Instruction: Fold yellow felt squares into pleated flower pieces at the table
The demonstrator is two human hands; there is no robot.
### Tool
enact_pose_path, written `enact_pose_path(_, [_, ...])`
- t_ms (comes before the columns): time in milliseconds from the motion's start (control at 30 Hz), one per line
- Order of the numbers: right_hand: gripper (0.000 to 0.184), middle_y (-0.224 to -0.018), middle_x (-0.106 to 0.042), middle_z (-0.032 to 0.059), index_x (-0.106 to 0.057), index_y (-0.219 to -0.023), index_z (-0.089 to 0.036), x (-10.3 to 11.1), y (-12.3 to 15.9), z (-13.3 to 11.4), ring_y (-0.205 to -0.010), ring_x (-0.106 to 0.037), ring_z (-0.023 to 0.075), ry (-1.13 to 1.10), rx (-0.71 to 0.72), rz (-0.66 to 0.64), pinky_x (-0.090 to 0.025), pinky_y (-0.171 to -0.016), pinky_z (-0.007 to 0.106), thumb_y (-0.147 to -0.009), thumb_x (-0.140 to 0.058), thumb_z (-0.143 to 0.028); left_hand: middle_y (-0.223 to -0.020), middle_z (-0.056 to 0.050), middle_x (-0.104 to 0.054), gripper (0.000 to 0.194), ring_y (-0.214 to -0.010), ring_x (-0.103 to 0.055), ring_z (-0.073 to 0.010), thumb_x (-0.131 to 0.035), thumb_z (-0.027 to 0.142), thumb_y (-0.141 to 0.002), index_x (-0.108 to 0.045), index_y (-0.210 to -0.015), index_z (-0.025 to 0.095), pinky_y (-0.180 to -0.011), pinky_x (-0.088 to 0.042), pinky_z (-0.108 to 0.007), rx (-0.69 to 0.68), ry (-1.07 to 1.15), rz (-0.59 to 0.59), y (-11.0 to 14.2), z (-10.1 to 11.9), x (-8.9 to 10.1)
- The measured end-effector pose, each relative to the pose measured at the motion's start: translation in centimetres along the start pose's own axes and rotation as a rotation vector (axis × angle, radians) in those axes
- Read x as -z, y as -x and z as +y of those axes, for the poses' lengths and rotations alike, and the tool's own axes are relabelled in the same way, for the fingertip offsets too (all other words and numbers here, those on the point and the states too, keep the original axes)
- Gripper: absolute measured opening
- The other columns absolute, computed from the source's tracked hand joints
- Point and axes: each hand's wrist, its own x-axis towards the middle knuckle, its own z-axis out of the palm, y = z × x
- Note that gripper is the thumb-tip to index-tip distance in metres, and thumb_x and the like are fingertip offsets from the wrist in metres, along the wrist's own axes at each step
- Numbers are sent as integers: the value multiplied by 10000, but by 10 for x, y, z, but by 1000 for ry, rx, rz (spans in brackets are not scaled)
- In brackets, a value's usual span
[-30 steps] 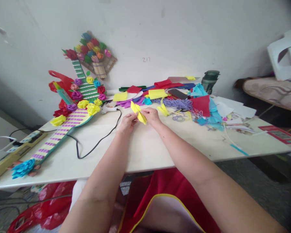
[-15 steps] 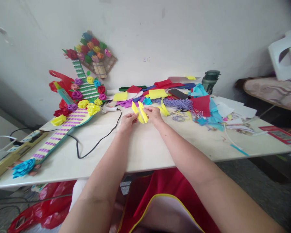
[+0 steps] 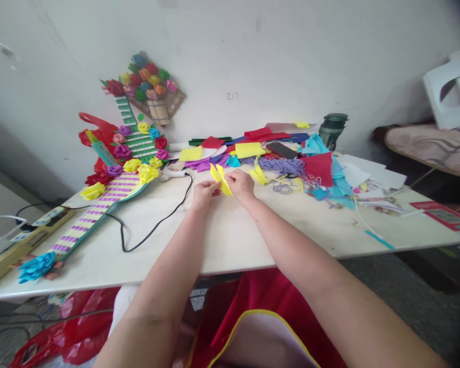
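My left hand (image 3: 203,192) and my right hand (image 3: 241,183) meet over the middle of the white table (image 3: 230,235), both pinching a small folded yellow strip (image 3: 221,179) of foam or paper. The strip stands up between the fingertips, its two leaves close together. Just right of my right hand lies another yellow folded piece (image 3: 259,174). A white glue gun (image 3: 172,174) with a black cord (image 3: 153,225) lies just left of my left hand.
A pile of coloured foam sheets (image 3: 253,148), purple cord (image 3: 279,164) and turquoise scraps (image 3: 329,179) covers the far table. A guitar-shaped craft with paper roses (image 3: 111,189) lies at left, a dark green jar (image 3: 332,130) at the back, a power strip (image 3: 30,230) far left.
The strip's two yellow leaves, spread apart half a second ago, are now pressed closer together. Both hands stay in the same spot.
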Motion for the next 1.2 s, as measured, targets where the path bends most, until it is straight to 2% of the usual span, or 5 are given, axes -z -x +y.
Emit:
enact_pose_path(233, [260, -921, -678, 29, -737, -865, -235, -3, 2, -1, -809, -571, 153, 71, 41, 9, -341, -606, 246, -874, -481, -284, -544, -5, -586, 386, -499, -524, -97, -835, 414, -435, -640, -602, 125, -571, -465, -263, -4, -29, -9, 0, -2, -1])
enact_pose_path(667, [290, -985, -664, 57, -728, -919, -223, -2, 4, -7, -900, -563, 173, 147, 113, -25, -374, -656, 250, -902, -445, -283, -506, -5, -575, 341, -483, -523, -102, -827, 361, -440, -626, -579, 124, -550, -463, -261, 15, -32, 26, -1, -4, -4])
enact_pose_path(933, [288, -994, -653, 69, -721, -900, -207, -2, 6, -11, -903, -563, 185, 194, 126, -72, -381, -662, 263, -894, -437, -256, -488, 5, -573, 194, -478, -526, -102, -766, 270, -509, -623, -538, 143, -561, -475, -257, -3, -54, 30, -1, -4, -6])
enact_pose_path(1200, [313, -1015, -639, 79, -724, -921, -193, 0, 8, -18, -951, -567, 192, 152, 136, -95, -428, -746, 265, -893, -419, -260, -482, 11, -573, 72, -487, -546, -110, -688, 187, -526, -625, -522, 151, -564, -484, -251, -33, -60, 53, 0, -4, -7])
